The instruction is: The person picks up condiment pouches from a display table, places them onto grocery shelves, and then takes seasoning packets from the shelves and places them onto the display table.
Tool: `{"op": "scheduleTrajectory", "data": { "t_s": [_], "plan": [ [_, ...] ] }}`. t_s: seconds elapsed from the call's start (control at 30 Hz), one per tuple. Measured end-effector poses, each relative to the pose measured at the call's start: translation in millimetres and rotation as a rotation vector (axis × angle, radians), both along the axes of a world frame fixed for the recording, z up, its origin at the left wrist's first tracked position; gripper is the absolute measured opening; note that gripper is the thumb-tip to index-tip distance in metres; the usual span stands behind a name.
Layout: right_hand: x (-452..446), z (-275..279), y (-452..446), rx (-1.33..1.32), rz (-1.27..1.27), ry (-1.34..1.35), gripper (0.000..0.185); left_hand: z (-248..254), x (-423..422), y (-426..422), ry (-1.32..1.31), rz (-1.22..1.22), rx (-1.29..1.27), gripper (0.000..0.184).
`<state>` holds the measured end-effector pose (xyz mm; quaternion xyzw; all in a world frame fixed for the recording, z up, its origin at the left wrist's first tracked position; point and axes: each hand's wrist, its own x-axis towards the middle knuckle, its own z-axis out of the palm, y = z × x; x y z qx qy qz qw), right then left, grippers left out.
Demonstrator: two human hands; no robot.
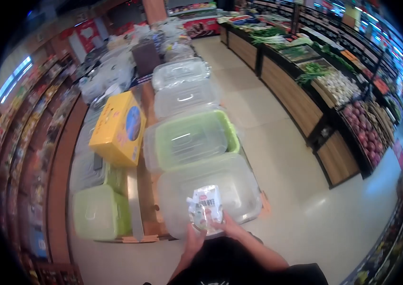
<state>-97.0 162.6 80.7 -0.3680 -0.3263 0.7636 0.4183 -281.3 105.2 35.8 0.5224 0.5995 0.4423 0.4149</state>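
Note:
A white spouted pouch (206, 205) with dark and red print is between my hands, over the clear lid (173, 202) of the nearest plastic bin. My left hand (195, 238) grips its lower left edge. On the lower right side, my right hand (230, 226) has its fingers closed on the pouch. The print faces up toward me. Whether the pouch touches the lid beneath I cannot tell.
Beyond lie a green bin (192, 137) and more clear-lidded bins (182, 97). A yellow box (118, 128) stands to their left, near another green bin (99, 213). Snack shelves (30, 156) line the left; a produce stand with onions (363, 128) lines the right, across the aisle floor (277, 147).

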Motion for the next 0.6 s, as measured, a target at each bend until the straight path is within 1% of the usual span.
{"op": "scheduleTrajectory", "data": {
  "t_s": [0.03, 0.07, 0.13, 0.17, 0.27, 0.3, 0.4, 0.43, 0.53, 0.57, 0.6],
  "plan": [
    [5, 8, -12, 0.007, -0.022, -0.023, 0.068, -6, 2, 0, -0.093, -0.013, 0.025, 0.049],
    [9, 15, -26, 0.001, -0.09, -0.085, 0.067, -10, -1, -1, -0.111, -0.12, -0.057, 0.047],
    [11, 30, -55, -0.022, -0.215, -0.206, 0.065, 30, -4, 0, -0.136, -0.324, -0.228, 0.043],
    [9, 42, -68, -0.003, -0.277, -0.328, 0.064, 60, -5, 2, -0.134, -0.396, -0.309, 0.044],
    [-1, 55, -104, 0.001, -0.404, -0.303, 0.065, 51, -22, 7, -0.251, -0.714, -0.488, 0.049],
    [-6, 52, -115, 0.011, -0.429, -0.36, 0.069, 54, -25, 7, -0.328, -0.802, -0.518, 0.052],
    [-26, 51, -153, -0.064, -0.652, -0.305, 0.073, 61, -29, 2, -0.284, -1.032, -0.451, 0.053],
    [-30, 43, -165, -0.085, -0.641, -0.33, 0.067, 66, -29, -4, -0.287, -1.027, -0.387, 0.049],
    [-44, 22, -194, -0.137, -0.593, 0.138, 0.058, 88, -32, -14, -0.109, -1.155, -0.342, 0.041],
    [-52, 21, -209, -0.182, -0.639, 0.123, 0.049, 84, -35, -21, -0.11, -1.159, -0.345, 0.038],
    [-59, 29, -219, -0.198, -0.689, 0.033, 0.048, 82, -36, -26, -0.082, -1.216, -0.395, 0.039]
  ]
}}
